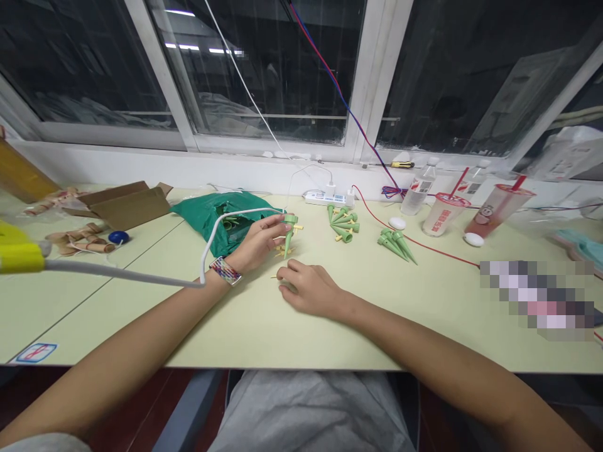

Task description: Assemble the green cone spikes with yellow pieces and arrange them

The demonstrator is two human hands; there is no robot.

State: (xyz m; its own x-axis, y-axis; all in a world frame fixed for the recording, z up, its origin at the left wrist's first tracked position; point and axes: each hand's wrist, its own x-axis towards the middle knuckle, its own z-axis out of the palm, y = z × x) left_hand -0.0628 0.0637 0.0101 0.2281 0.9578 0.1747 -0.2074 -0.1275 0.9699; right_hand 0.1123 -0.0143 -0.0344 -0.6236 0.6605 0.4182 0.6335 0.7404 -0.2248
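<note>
My left hand [258, 242] is closed on a green cone-shaped plastic spike [288, 236] with a small yellow fitting, held upright, point down, just above the pale table [330, 333]. A striped band sits on that wrist. My right hand [308, 287] rests on the table just in front, fingers curled over something small I cannot make out. Two piles of the same green spikes lie beyond, one [343, 223] near the power strip and one [396, 243] to its right. A green plastic bag [211, 213] lies open behind my left hand.
An open cardboard box [125, 202] and brown paper scraps sit at the left. A white power strip [325, 198], red and white cables, a water bottle [418, 191] and two lidded cups with straws [494, 208] stand along the window sill side. A white cable arcs over my left arm.
</note>
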